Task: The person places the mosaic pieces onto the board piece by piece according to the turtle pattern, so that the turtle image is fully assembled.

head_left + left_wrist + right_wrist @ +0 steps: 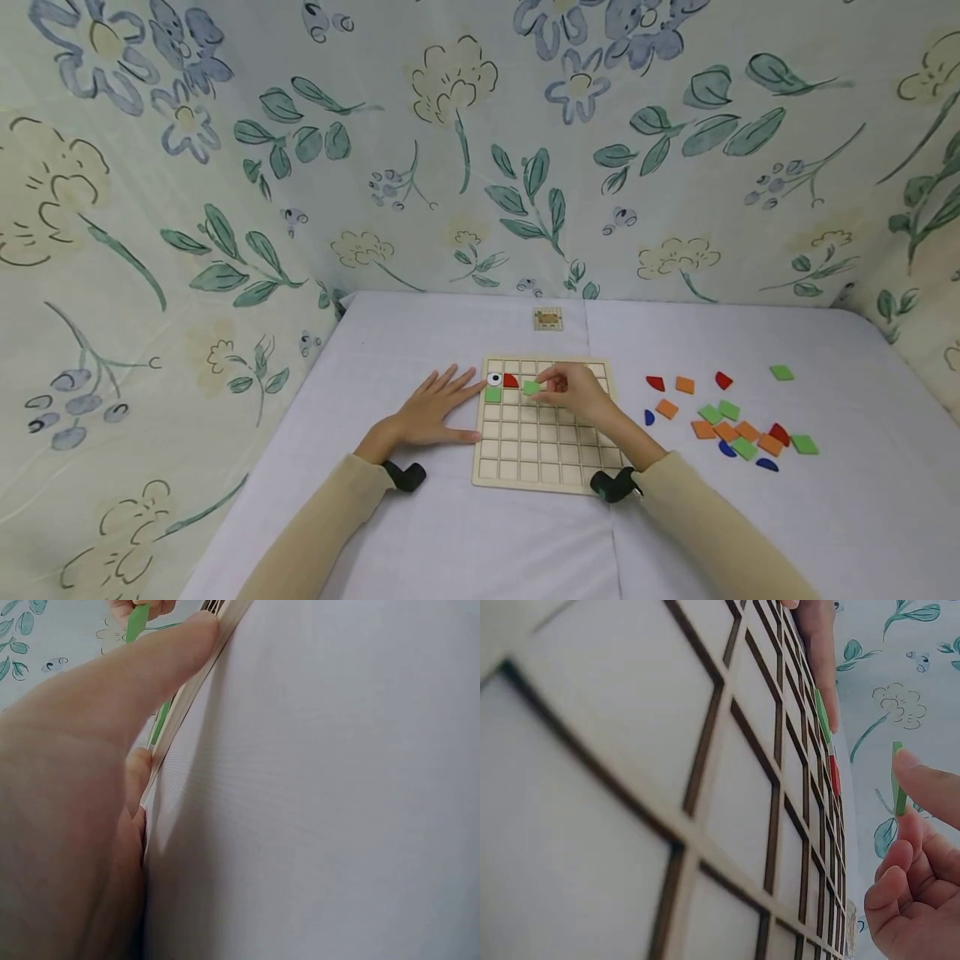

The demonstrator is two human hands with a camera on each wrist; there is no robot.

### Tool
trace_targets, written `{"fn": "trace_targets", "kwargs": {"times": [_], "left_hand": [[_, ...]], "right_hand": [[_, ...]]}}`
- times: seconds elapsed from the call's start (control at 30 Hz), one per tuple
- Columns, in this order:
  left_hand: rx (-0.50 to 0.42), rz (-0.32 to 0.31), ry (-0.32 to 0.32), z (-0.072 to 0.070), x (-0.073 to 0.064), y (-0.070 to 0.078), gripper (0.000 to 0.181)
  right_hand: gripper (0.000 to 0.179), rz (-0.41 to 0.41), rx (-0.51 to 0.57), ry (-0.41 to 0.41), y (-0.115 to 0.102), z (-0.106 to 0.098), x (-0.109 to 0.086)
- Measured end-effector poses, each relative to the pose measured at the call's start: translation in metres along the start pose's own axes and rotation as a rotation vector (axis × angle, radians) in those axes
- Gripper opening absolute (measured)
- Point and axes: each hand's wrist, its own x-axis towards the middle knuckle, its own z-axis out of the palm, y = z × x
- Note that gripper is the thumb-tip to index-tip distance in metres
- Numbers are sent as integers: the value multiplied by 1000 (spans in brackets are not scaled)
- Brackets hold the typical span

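A square wooden grid board lies on the white-covered table. Near its upper left corner sit a white tile with a black dot, a green square tile just below that, and a red curved-edge tile to the right. My right hand pinches another green square tile between thumb and finger, above the board; the right wrist view shows this tile edge-on, off the surface. Spread flat, my left hand rests at the board's left side, fingertip and thumb touching its edge.
Right of the board lie several loose tiles: orange squares, green squares, red curved pieces and blue half-rounds. A small patterned card lies behind the board. Floral cloth hangs behind the table.
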Motion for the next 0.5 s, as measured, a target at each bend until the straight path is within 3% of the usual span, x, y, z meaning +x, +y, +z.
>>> {"fn": "trace_targets", "kwargs": {"times": [0.5], "left_hand": [[-16, 20, 7, -2, -1, 2, 97]], "right_hand": [[25, 74, 27, -18, -5, 20, 11]]}}
